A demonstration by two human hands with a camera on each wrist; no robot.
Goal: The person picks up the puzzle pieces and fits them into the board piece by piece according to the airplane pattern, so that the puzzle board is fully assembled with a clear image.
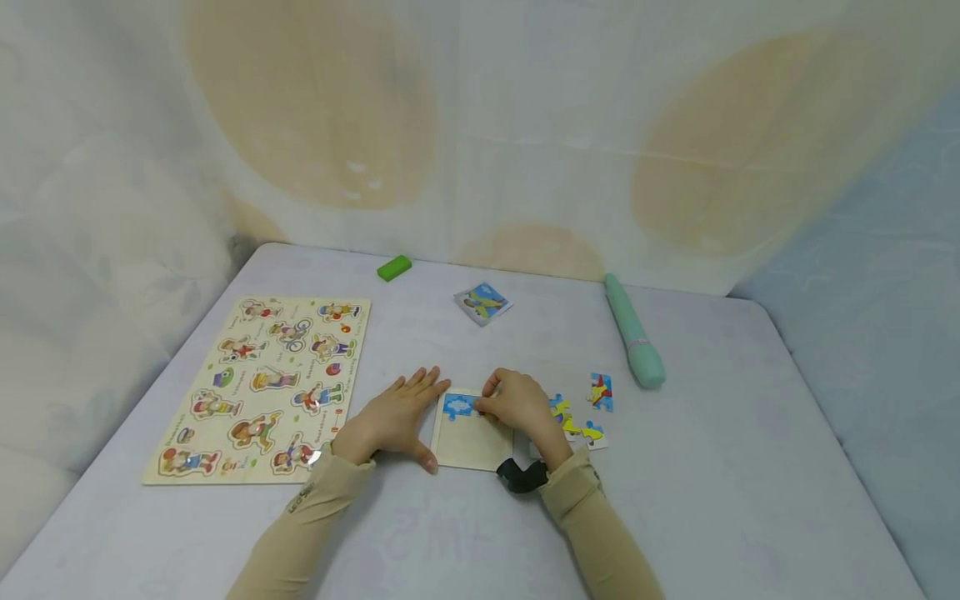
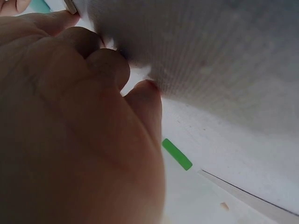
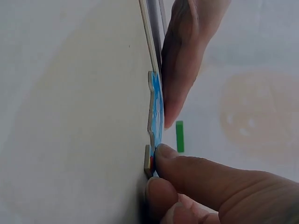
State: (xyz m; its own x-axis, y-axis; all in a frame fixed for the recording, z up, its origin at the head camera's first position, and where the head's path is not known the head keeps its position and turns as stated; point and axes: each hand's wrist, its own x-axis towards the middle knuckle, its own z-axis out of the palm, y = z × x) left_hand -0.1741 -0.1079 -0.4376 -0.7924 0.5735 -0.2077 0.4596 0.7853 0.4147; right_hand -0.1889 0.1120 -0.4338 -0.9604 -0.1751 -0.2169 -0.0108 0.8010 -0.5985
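Observation:
A small square wooden puzzle tray (image 1: 472,447) lies on the table between both hands. A blue puzzle piece (image 1: 456,406) sits in its upper left corner. My left hand (image 1: 397,419), fingers spread, rests at the tray's left edge, index finger and thumb touching it. In the right wrist view, my right hand (image 3: 201,182) pinches another puzzle piece (image 3: 147,161) between thumb and fingers, right beside the blue one; it looks slightly raised, and most of it is hidden. Several loose yellow and blue puzzle pieces (image 1: 592,433) lie right of the right wrist.
A large wooden picture board (image 1: 255,392) with sports figures lies on the left. Behind the tray are a green block (image 1: 394,267) and a small picture card (image 1: 483,302). A mint-green tapered case (image 1: 633,333) and a red-and-yellow puzzle piece (image 1: 602,392) lie on the right.

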